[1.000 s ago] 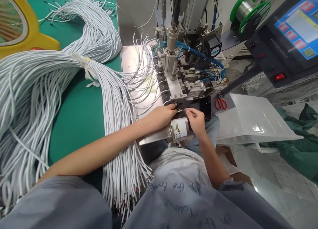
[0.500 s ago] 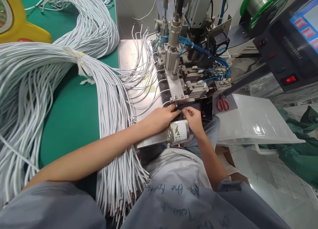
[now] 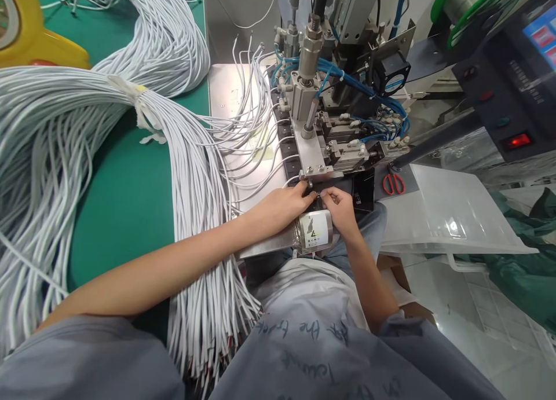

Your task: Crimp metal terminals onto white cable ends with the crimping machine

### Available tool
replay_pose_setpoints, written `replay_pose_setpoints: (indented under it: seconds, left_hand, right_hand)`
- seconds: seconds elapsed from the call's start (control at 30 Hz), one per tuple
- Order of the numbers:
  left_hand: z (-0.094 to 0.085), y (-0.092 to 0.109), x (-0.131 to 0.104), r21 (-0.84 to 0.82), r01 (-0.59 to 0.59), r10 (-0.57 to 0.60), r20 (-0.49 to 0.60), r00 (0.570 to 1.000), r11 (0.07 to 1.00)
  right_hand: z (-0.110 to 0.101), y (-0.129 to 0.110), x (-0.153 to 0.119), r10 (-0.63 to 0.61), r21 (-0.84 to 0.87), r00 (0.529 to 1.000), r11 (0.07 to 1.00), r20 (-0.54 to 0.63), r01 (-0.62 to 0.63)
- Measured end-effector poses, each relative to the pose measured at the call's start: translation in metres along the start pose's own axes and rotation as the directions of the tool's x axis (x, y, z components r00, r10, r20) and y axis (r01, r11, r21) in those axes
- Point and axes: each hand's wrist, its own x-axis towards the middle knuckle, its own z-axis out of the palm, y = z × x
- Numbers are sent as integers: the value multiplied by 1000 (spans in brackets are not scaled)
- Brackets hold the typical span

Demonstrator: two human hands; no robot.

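My left hand [image 3: 292,205] is closed, thumb and fingers bent together at the front edge of the machine's fixture [image 3: 317,171]. Facing it from the right, my right hand [image 3: 341,208] is closed in a pinch. A tiny shiny piece [image 3: 318,195] shows between the two sets of fingertips, too small to name. White cables [image 3: 271,171] run from the tied bundle [image 3: 191,157] into the row of black slots; the nearest one ends beside my left fingers. Just below the hands is a labelled clear packet [image 3: 316,229].
Metal cylinders [image 3: 309,58] and blue air tubes rise above the fixture. A black tray [image 3: 364,189] and red-handled scissors [image 3: 393,184] lie to the right. Wire on a green spool [image 3: 471,0] and a control box [image 3: 508,105] stand farther right. Yellow tape dispenser [image 3: 56,47], far left.
The camera view has shifted slightly, so the machine appears a little farther right. Both hands keep nearly the same pose, fingertips close together.
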Motion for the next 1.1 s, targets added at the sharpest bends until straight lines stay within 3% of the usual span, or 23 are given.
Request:
replay_pose_setpoints:
  seconds: [0.3,0.43,0.57,0.67,0.73,0.8,0.93,1.0,1.1]
  left_hand:
    - [-4,5,-1,104,-15,13,25,1000,994]
    - [-2,5,-1,124,-7,5,16,1000,992]
    - [-6,5,0,123,-31,29,19,999,992]
    - [-13,6,-3,130,12,-17,34,999,991]
    - [-18,7,-6,125,74,-80,46,996,989]
    - [-20,7,-8,103,114,-121,65,991,988]
    - [-17,4,-10,75,209,-212,45,976,975]
    - [-17,1,-10,84,275,-277,22,961,958]
    - [-25,3,-12,82,313,-315,19,949,946]
  right_hand:
    - [0,3,4,18,89,1000,996,16,-20]
    - [-2,5,7,46,66,993,996,104,-53]
    - [-2,12,8,-3,62,987,998,161,-7]
    - [-2,16,11,-25,40,987,999,157,19]
    - [-4,14,11,-38,-14,993,999,109,39]
    - [-7,6,5,-86,-96,996,992,-20,83]
    - [-4,-21,-36,-292,-271,907,939,-303,212]
    - [7,-32,-63,-379,-316,889,902,-258,293]
    - [39,-33,-90,-367,-274,927,886,77,374]
